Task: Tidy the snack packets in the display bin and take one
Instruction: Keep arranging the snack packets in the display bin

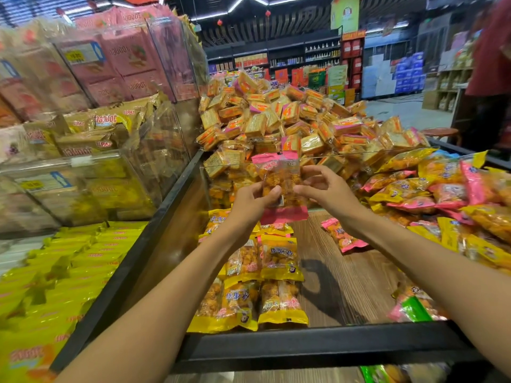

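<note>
You see everything from one wide-angle camera on your head, looking forward and down into the display bin [318, 345] close below, both forearms reaching up from the bottom edge, store aisles far behind.

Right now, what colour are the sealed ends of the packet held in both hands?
Pink, on the packet; clearest in the head view.

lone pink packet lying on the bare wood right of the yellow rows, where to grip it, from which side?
Take the pink packet by its flat sealed bottom edge, nearest the bin's front rail, coming from above and the front. It lies flat and apart from the others on bare wood, so that thin seam gives the easiest pinch grip.
</note>
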A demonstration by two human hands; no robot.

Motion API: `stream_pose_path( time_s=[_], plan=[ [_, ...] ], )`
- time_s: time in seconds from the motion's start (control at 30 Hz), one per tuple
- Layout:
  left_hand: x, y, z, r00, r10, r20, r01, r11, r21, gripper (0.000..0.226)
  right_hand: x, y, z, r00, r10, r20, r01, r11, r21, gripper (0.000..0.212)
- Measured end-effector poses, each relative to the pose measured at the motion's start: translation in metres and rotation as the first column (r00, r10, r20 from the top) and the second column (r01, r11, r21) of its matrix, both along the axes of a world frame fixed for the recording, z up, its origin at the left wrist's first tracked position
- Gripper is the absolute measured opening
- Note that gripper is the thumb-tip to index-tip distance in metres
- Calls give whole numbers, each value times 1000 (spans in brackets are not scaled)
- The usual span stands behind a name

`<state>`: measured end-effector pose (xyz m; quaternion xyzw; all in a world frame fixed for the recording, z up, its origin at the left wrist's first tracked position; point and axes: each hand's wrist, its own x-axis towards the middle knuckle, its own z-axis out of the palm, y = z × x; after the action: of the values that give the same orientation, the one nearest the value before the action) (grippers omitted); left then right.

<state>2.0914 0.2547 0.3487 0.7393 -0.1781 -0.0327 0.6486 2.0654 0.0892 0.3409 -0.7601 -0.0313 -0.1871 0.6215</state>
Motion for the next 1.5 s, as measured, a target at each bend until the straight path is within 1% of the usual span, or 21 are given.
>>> stream_pose_path(
  time_s=[0.07, 0.13, 0.23, 0.3, 0.37, 0.53, 0.63, 0.7, 0.73, 0.8, 0.83, 0.87, 0.93, 1.0, 1.1, 1.23, 1.3, 1.37, 1.4, 1.43, 1.5],
  plan=[
    [0, -1, 1, 1000, -10, -27, 10, 1000, 1, 28, 2, -1, -2, 996, 31, -82, -28, 999, 30, 58],
    [0, 0, 0, 999, -28, -46, 29, 999, 18, 47, 1, 1, -4, 987, 93, -129, -84, 994, 73, 59],
    [-2, 3, -3, 1000, -13, -3, 13, 999, 44, 39, -1, 3, -5, 987, 85, -133, -72, 992, 101, 56],
    [-2, 6, -5, 994, 42, 104, -56, 989, 140, 50, -1, 4, -7, 989, 55, -140, -41, 994, 98, 54],
    [-4, 9, -7, 984, 79, 158, -107, 978, 179, 60, -1, 6, -9, 988, 56, -146, -42, 994, 96, 53],
    [-12, 18, -12, 984, 141, 114, -159, 973, 166, 60, -3, 9, -9, 975, 115, -191, -108, 993, 42, 52],
    [-15, 32, -18, 985, 169, 34, -172, 948, 270, 56, -5, 3, -8, 981, 69, -182, -71, 997, -5, 47],
    [-18, 50, -26, 977, 210, 29, -202, 887, 415, 55, -7, -2, -7, 990, 35, -140, -48, 995, -92, 43],
    [-20, 61, -31, 974, 220, 50, -214, 829, 518, 53, -7, -3, -7, 993, 29, -117, -45, 989, -142, 42],
    [-24, 86, -40, 973, 219, 74, -202, 651, 732, 47, -8, -3, -8, 995, 21, -96, -44, 970, -238, 41],
    [-25, 96, -45, 970, 235, 61, -188, 571, 799, 44, -8, -3, -8, 995, 18, -101, -46, 960, -275, 42],
    [-27, 104, -49, 963, 270, 23, -167, 522, 836, 43, -8, -3, -8, 994, 15, -111, -48, 951, -306, 43],
    [-28, 113, -56, 939, 341, -44, -131, 473, 871, 42, -8, -3, -9, 993, 5, -118, -47, 932, -359, 45],
    [-27, 116, -61, 929, 364, -58, -109, 420, 901, 40, -11, -6, -9, 993, -18, -114, -35, 896, -443, 43],
    [-27, 117, -68, 937, 344, -57, -39, 264, 964, 36, -16, -12, -6, 991, -50, -127, -35, 808, -588, 41],
    [-26, 118, -74, 941, 306, -141, 92, 168, 981, 34, -23, -32, -2, 982, -80, -173, -63, 722, -689, 39],
    [-25, 115, -73, 942, 292, -165, 128, 140, 982, 26, -27, -48, -1, 976, -103, -191, -67, 697, -714, 38],
    [-28, 111, -67, 965, 242, -103, 90, 65, 994, 8, -32, -69, -2, 970, -128, -206, -68, 670, -739, 38],
    [-29, 109, -64, 974, 221, -43, 34, 46, 998, 4, -34, -79, -2, 968, -139, -208, -70, 648, -758, 38],
    [-27, 107, -63, 975, 219, 20, -31, 46, 998, 5, -35, -90, -3, 967, -151, -208, -71, 621, -781, 38],
    [-26, 94, -57, 960, 218, 176, -199, 86, 976, 20, -38, -112, -3, 966, -172, -193, -70, 543, -837, 37]
  ],
)
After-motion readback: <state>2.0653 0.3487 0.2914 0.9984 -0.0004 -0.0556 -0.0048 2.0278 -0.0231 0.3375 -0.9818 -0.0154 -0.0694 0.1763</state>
